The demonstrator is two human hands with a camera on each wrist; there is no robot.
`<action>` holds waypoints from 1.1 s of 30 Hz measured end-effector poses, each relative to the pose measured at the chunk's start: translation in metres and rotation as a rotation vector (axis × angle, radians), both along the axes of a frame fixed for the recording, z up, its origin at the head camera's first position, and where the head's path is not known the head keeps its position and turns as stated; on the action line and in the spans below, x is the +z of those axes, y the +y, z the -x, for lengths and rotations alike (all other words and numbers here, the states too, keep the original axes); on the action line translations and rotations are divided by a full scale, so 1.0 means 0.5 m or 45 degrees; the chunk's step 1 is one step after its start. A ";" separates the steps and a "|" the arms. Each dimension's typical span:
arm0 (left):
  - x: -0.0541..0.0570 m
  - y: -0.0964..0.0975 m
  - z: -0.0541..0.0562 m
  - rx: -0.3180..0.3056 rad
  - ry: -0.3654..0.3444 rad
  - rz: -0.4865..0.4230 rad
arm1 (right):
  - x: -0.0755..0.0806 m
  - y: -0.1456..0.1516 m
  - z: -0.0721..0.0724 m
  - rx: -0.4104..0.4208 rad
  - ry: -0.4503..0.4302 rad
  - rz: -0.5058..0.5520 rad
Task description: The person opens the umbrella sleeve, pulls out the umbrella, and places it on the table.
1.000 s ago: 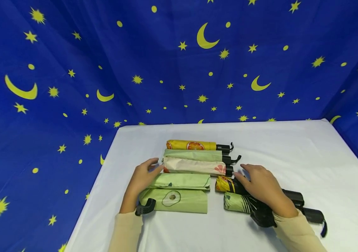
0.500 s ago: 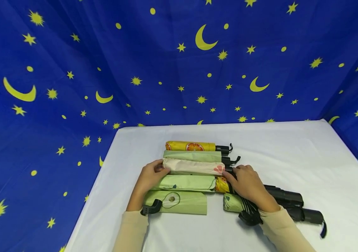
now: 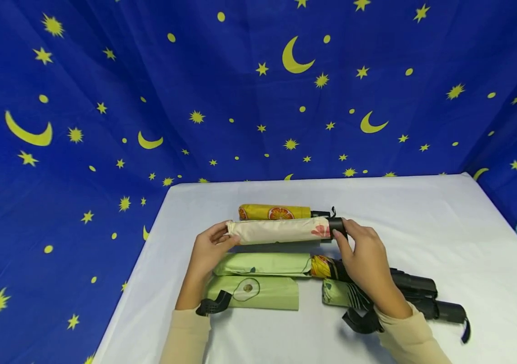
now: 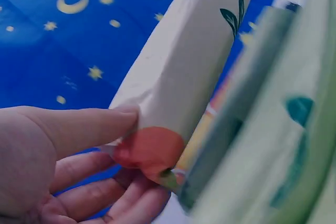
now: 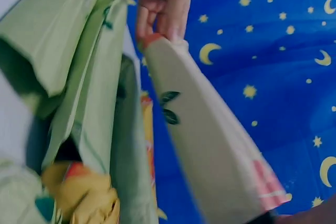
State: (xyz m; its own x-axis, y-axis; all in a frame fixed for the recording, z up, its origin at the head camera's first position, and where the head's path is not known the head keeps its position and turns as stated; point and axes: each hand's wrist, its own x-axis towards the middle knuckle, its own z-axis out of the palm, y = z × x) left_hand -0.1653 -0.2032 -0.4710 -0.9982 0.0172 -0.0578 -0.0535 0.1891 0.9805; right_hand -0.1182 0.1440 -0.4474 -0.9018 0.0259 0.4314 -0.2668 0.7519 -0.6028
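Note:
Both hands hold a cream folding umbrella [image 3: 281, 231] in its fabric sleeve, raised level above the table. My left hand [image 3: 208, 250] pinches the sleeve's left end, thumb on the near side; the left wrist view shows the thumb beside a red printed patch on the cream sleeve [image 4: 178, 51]. My right hand [image 3: 367, 253] grips the black handle [image 3: 337, 228] at the other end, beside a pink flower print. In the right wrist view the right hand is nearly out of frame. Behind the raised umbrella, a pale green umbrella is mostly hidden.
A yellow umbrella with orange-slice print [image 3: 272, 212] lies farthest back. Nearer lie two flat green sleeves, one plain-leafed [image 3: 267, 264], one with an avocado print [image 3: 276, 296]. Under the right forearm lie a yellow-and-black umbrella [image 3: 322, 265] and a green-and-black one [image 3: 337, 291].
The hands came inward, took hold of the cream umbrella's two ends and lifted it off the table. The upper green sleeve's right end shifted right, up to the yellow-and-black umbrella.

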 end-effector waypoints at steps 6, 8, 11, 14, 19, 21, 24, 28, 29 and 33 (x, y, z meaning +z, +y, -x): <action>0.059 -0.007 -0.020 -0.021 0.205 -0.317 | 0.024 0.007 -0.015 -0.024 0.350 0.391; 0.076 -0.008 -0.030 -0.079 0.274 -0.394 | 0.043 0.013 -0.025 0.045 0.419 0.566; 0.097 -0.009 -0.046 -0.200 0.358 -0.488 | 0.073 0.025 -0.044 0.248 0.432 0.835; 0.111 -0.005 -0.062 -0.358 0.415 -0.586 | 0.095 0.040 -0.065 0.383 0.390 0.916; 0.120 0.000 -0.088 -0.569 0.526 -0.672 | 0.104 0.058 -0.094 0.495 0.322 0.895; 0.123 -0.003 -0.098 -0.619 0.578 -0.671 | 0.102 0.063 -0.101 0.567 0.295 0.924; 0.131 -0.007 -0.106 -0.674 0.614 -0.673 | 0.104 0.071 -0.107 0.661 0.259 0.972; 0.148 -0.009 -0.105 -0.726 0.625 -0.668 | 0.113 0.081 -0.105 0.692 0.223 0.961; 0.151 -0.010 -0.104 -0.725 0.626 -0.654 | 0.115 0.084 -0.104 0.692 0.211 0.955; 0.157 -0.008 -0.104 -0.699 0.610 -0.582 | 0.119 0.092 -0.101 0.694 0.152 0.921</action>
State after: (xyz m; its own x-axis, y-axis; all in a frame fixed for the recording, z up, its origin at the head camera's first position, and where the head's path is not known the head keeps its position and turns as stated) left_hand -0.1133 -0.2074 -0.3926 -0.7567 0.4236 0.4979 0.3690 -0.3519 0.8602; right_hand -0.0678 0.1899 -0.3878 -0.8186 -0.0902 0.5673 -0.5655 -0.0468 -0.8234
